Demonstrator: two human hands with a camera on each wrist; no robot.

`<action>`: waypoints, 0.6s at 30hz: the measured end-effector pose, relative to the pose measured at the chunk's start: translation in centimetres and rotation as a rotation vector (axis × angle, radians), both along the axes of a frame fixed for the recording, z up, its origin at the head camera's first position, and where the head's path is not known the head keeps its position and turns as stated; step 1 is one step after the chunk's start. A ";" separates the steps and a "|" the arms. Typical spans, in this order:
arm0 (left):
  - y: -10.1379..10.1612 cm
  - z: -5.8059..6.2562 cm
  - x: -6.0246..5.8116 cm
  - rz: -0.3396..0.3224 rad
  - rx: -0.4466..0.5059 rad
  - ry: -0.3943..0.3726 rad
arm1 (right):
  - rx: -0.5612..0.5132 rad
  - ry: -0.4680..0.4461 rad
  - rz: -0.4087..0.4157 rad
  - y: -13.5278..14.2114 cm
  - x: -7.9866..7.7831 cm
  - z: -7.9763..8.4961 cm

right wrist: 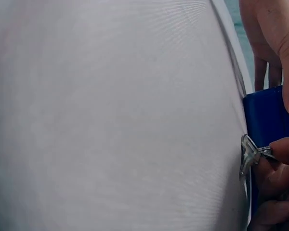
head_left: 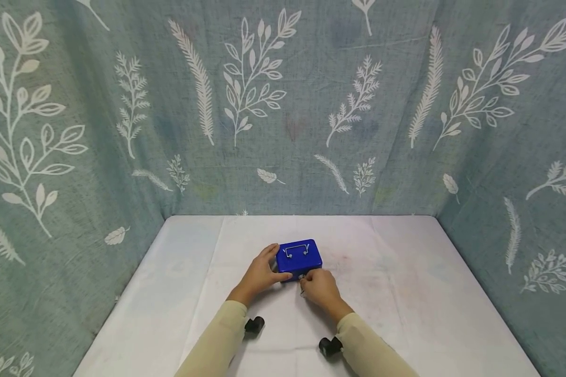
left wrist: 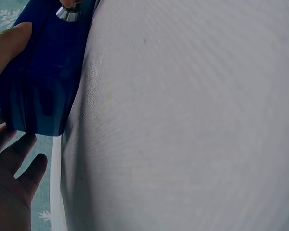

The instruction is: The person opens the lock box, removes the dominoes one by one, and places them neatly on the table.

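A blue box (head_left: 300, 265) sits midway across the far half of the white-covered table (head_left: 382, 309). The left hand (head_left: 260, 275) grips its left end, thumb against the near side; the right hand (head_left: 322, 287) pinches silver keys (right wrist: 249, 156) at the near-side lock (left wrist: 70, 14).

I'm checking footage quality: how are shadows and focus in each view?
Head: soft shadows on the white tablecloth; left wrist: the blue box looks dark, the tablecloth weave blurs toward the right; right wrist: the keys catch light, the weave blurs toward the left.
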State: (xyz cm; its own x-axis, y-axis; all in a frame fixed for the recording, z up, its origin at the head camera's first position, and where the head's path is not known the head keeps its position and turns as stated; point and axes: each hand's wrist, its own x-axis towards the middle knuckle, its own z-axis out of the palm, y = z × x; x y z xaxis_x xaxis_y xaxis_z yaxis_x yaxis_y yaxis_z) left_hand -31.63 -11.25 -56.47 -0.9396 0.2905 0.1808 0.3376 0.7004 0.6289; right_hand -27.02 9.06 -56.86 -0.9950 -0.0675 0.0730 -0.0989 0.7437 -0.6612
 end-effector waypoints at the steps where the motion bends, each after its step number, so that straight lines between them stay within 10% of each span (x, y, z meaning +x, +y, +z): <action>1: 0.0 0.0 0.0 -0.001 0.001 0.002 | -0.021 -0.015 -0.003 0.0 0.0 0.0; 18: 0.0 -0.5 -0.1 0.007 0.005 0.000 | -0.487 -0.292 -0.034 0.3 -0.3 -0.4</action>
State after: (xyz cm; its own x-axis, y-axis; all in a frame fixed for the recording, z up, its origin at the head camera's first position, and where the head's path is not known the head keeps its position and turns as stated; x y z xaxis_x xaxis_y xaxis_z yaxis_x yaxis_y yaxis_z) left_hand -31.75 -11.29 -56.94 -0.9417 0.2829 0.1820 0.3324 0.6998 0.6323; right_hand -27.28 9.34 -57.24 -0.9797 -0.0625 -0.1906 0.1579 0.3461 -0.9248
